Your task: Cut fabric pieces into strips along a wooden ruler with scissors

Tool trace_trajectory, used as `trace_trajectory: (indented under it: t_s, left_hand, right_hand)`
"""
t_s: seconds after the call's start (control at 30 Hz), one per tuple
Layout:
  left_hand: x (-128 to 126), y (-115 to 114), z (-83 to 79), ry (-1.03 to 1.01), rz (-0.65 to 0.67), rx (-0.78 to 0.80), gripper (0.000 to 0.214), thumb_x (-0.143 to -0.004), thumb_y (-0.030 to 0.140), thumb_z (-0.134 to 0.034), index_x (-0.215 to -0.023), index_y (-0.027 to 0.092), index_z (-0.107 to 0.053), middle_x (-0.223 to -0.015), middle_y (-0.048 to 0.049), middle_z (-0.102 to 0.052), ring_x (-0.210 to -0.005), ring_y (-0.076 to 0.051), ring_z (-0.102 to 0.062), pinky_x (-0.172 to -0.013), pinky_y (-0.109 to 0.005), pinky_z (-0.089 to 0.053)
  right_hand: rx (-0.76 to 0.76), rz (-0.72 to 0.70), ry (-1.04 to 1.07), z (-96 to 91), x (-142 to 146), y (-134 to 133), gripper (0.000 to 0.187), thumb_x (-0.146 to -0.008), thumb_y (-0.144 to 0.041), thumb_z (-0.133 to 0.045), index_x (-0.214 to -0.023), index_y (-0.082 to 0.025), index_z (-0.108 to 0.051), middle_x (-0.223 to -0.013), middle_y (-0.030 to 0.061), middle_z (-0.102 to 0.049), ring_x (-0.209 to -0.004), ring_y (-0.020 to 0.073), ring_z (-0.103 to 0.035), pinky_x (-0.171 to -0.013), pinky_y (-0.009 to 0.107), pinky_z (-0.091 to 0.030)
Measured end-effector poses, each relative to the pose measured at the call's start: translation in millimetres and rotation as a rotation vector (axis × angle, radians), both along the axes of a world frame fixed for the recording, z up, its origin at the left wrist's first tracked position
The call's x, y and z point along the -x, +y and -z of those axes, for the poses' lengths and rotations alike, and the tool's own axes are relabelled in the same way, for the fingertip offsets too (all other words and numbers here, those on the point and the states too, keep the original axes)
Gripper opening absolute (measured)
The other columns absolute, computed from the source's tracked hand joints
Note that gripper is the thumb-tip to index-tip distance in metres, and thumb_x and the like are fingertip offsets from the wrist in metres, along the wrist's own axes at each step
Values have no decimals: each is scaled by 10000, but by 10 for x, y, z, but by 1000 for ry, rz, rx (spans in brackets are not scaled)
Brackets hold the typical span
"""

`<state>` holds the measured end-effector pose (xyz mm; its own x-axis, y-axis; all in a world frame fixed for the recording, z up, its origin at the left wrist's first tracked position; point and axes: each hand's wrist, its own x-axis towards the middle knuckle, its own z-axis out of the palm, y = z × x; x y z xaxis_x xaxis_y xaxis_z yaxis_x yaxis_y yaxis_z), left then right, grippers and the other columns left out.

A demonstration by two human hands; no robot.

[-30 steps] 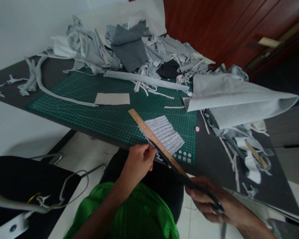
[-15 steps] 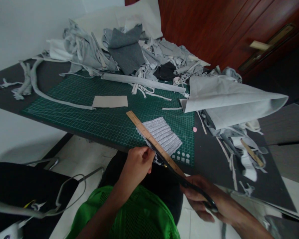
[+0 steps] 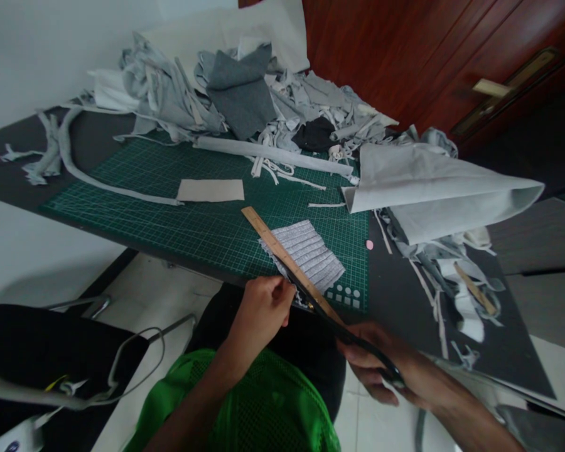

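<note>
My left hand [image 3: 262,314] sits at the near edge of the table, fingers curled and pressing on a wooden ruler [image 3: 282,253] and the cloth under it. The ruler lies slantwise across a strip of grey ribbed fabric [image 3: 308,258] on a green cutting mat [image 3: 145,213]. My right hand [image 3: 374,361] grips black-handled scissors [image 3: 353,336]. Their blades run along the ruler's lower edge into the fabric's near corner, partly hidden behind the ruler and my left hand.
A beige fabric rectangle [image 3: 210,190] lies on the mat. A large grey fabric sheet [image 3: 442,188] overhangs the right side, and a heap of grey scraps [image 3: 245,100] fills the back. A second wooden ruler [image 3: 474,289] lies among scraps at right. A black seat [image 3: 37,351] stands lower left.
My right hand and the scissors have moved up and to the left along the ruler, further into the fabric. The left hand and ruler stay nearly still.
</note>
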<state>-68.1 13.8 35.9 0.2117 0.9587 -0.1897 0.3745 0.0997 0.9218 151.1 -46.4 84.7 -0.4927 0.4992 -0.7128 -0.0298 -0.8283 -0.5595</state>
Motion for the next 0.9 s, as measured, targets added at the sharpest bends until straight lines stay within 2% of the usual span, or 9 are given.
trace_trajectory:
  t_s: [0.4, 0.9]
  left_hand:
    - [10, -9, 13, -35, 0, 4, 424, -944, 270, -489, -523, 213, -482, -405, 46, -517, -392, -90, -516, -524, -215, -400]
    - [31, -64, 15, -77, 18, 80, 416, -921, 315, -506, -517, 217, -501, -384, 51, -491, -371, -91, -475, -476, -216, -367]
  right_hand:
    - [-23, 25, 27, -3, 41, -20, 560, -764, -582, -862, -772, -214, -440, -525, -143, -319, -419, 17, -193, -313, 119, -249]
    - [-41, 3, 5, 51, 83, -70, 573, -744, -615, -861, -768, -209, -458, -511, -149, -296, -401, 12, -192, -316, 131, -240]
